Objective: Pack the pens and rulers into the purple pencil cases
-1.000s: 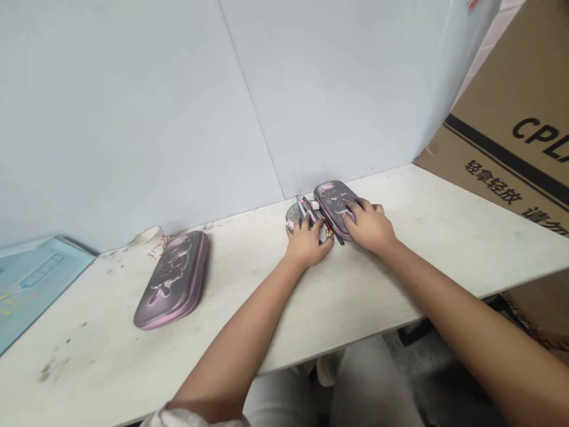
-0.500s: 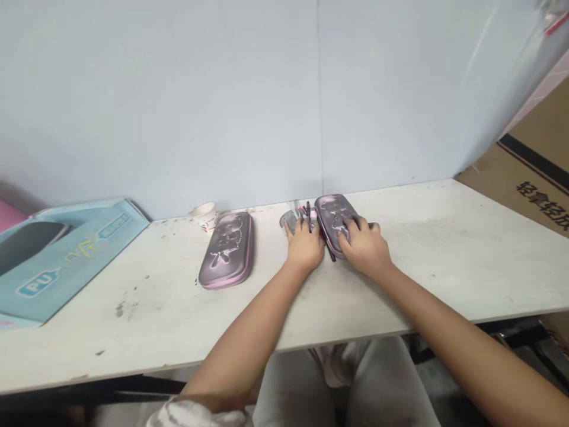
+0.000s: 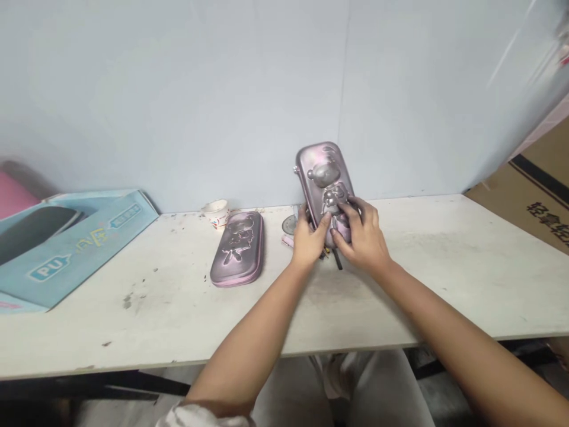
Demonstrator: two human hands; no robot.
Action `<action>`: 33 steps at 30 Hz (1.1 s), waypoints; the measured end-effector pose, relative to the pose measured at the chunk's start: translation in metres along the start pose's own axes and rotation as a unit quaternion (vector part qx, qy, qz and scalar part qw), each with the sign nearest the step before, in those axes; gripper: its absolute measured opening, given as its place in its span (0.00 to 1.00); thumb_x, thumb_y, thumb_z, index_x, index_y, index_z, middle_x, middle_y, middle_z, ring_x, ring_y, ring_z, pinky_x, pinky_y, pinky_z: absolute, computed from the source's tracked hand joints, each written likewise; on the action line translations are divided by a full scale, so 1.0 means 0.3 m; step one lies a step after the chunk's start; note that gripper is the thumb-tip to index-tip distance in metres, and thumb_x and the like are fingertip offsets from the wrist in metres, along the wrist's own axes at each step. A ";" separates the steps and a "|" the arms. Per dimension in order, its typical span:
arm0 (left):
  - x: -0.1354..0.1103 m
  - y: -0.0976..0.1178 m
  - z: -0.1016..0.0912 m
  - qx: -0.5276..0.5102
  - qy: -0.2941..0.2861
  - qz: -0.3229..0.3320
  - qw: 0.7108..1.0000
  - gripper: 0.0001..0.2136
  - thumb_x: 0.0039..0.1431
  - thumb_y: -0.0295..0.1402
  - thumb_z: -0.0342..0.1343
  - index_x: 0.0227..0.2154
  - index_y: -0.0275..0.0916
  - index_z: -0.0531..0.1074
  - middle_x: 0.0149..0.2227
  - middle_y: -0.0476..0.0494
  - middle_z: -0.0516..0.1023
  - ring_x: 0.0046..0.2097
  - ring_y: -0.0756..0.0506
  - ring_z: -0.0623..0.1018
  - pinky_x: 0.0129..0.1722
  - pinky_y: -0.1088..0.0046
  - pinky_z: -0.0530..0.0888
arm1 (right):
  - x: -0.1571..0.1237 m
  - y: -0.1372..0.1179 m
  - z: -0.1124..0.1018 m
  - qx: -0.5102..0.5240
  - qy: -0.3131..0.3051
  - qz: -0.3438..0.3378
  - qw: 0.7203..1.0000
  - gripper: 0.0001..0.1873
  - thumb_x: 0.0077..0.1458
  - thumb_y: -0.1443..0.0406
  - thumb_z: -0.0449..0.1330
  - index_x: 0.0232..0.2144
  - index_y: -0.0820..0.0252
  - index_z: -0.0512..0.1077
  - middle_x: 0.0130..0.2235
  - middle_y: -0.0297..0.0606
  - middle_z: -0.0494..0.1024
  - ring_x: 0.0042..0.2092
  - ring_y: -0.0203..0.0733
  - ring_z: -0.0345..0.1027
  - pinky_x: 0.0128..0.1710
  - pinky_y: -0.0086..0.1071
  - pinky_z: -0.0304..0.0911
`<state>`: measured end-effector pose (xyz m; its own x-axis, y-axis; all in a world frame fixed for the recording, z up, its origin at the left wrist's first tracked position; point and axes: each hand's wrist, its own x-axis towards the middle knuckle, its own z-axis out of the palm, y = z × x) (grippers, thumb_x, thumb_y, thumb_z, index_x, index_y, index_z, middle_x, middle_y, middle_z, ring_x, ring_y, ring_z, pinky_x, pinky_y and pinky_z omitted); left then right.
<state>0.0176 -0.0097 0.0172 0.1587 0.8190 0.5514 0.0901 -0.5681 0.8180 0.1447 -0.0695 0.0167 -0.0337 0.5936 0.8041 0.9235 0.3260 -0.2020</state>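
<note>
Holding: a left hand (image 3: 309, 243) and a right hand (image 3: 362, 237) are gripping a moulded pencil case (image 3: 320, 172) between them at 12 o'clock from the forearms. The case is standing on its end with its top leaning slightly left, and its embossed bear is facing the camera.

Left fingers: these are curling around the case's lower left edge, with the thumb pressing on its front.

Right fingers: these are spread and wrapping across the bear's lower body, while the thumb side is hidden.

Handling: the shell is looking stiff and light, though its smooth metallic skin could be slipping a little. The long sides and raised relief are seeming the surest places for a hold.

Under the hands: a dark pen (image 3: 338, 260) is showing below the case, and a small pink item (image 3: 287, 240) and a round grey disc (image 3: 289, 224) are lying at 10 o'clock.

Table: a white, scuffed table (image 3: 142, 323) is carrying a second pencil case (image 3: 236, 249) at 9 o'clock.

Further off: a paper cup (image 3: 216, 213) is standing at 10 o'clock, a light-blue printed box (image 3: 75, 249) is lying at 9 o'clock, and a cardboard carton (image 3: 528, 190) is leaning in at 2 o'clock.
</note>
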 end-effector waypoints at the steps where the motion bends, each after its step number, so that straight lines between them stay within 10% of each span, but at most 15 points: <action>1: 0.000 0.007 -0.007 0.002 0.035 0.000 0.999 0.24 0.54 0.42 0.53 0.53 0.39 0.59 0.47 0.41 0.72 0.47 0.45 0.73 0.47 0.68 0.68 | 0.006 -0.004 0.012 0.011 0.004 -0.011 1.000 0.29 0.53 0.58 0.52 0.57 0.53 0.53 0.57 0.48 0.55 0.57 0.54 0.50 0.53 0.53 0.54; 7: 0.018 0.021 -0.090 0.236 0.168 0.079 0.954 0.22 0.48 0.39 0.58 0.46 0.39 0.65 0.42 0.42 0.69 0.46 0.42 0.69 0.48 0.63 0.65 | -0.017 0.052 0.061 0.021 0.053 0.055 0.997 0.20 0.55 0.60 0.51 0.50 0.58 0.61 0.52 0.49 0.61 0.54 0.51 0.55 0.52 0.49 0.54; 21: 0.013 -0.002 -0.093 0.496 0.029 0.246 0.832 0.20 0.50 0.34 0.57 0.49 0.43 0.68 0.42 0.41 0.71 0.48 0.41 0.68 0.57 0.51 0.49 | -0.008 0.093 0.034 0.030 0.164 0.132 0.977 0.18 0.51 0.55 0.56 0.40 0.60 0.64 0.46 0.48 0.62 0.50 0.49 0.57 0.49 0.47 0.56; 33: 0.009 0.014 -0.087 0.510 0.008 0.290 0.810 0.17 0.53 0.32 0.54 0.47 0.45 0.69 0.42 0.41 0.73 0.49 0.41 0.68 0.58 0.48 0.49 | -0.005 0.118 0.029 -0.044 0.149 0.144 0.977 0.07 0.49 0.66 0.52 0.33 0.60 0.67 0.43 0.46 0.65 0.48 0.49 0.57 0.47 0.46 0.54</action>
<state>-0.0074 -0.0079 0.0264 0.4530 0.3869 0.8032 0.7717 -0.6213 -0.1359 0.1743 -0.0525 0.0037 0.3338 0.4067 0.8504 0.9078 0.1043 -0.4062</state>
